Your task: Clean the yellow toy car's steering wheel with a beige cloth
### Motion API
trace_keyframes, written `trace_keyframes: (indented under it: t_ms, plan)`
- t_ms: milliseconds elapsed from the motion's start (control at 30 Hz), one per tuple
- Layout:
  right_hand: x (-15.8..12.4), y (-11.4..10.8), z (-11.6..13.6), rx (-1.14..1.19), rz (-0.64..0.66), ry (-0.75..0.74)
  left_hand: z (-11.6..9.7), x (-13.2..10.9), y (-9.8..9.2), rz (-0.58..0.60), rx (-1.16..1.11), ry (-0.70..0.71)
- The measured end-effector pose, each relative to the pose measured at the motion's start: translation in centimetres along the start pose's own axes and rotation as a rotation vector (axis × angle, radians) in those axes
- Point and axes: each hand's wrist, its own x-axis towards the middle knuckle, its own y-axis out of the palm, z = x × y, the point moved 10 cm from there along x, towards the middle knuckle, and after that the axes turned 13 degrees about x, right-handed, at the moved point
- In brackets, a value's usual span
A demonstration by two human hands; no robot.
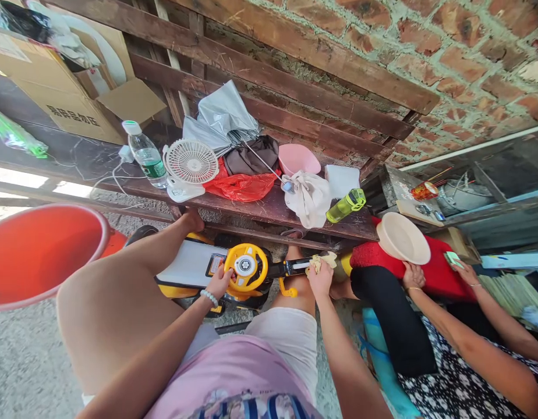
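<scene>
A toy ride-on car with a white and yellow body [181, 265] lies between my legs. My left hand [220, 283] is closed round the near left rim of its yellow steering wheel [264, 273]. My right hand [321, 279] grips a pale yellow cloth [328, 261] against the black bar [290, 267] that runs right from the wheel. A yellow crank-shaped part [288, 289] sticks out below that bar.
A red tub [42, 250] stands at left. The dark bench [251, 209] bears a white fan [193, 163], water bottle [149, 160], silver umbrella [223, 116] and green bottle [345, 205]. At right, another person's hands hold a beige basin [403, 237] and a green cloth [453, 259].
</scene>
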Motion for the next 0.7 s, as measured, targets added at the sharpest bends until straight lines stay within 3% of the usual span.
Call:
trace_keyframes:
  t_ms: [100,233,367,433,533,700]
  plan:
    - [-1.9,0.6,1.5,0.269,0.0,0.09,-0.4,-0.3,0.5,0.07,-0.026,0.005]
    - [-3.5,2.7,2.5,0.818,0.128,0.425,-0.4,-0.5,0.5,0.087,-0.003,0.001]
    - [-1.6,1.2,2.9,1.077,0.22,0.557,-0.3,-0.2,0.4,0.067,0.009,0.035]
    - [0.2,-0.2,1.7,1.01,0.203,0.562,0.0,-0.1,0.4,0.064,0.021,0.031]
    - [2.1,-1.4,-0.5,0.672,0.135,0.501,0.4,0.0,0.5,0.08,0.027,0.013]
    - [1.4,0.0,-0.4,0.084,0.084,0.245,0.4,-0.1,0.5,0.091,0.027,-0.003]
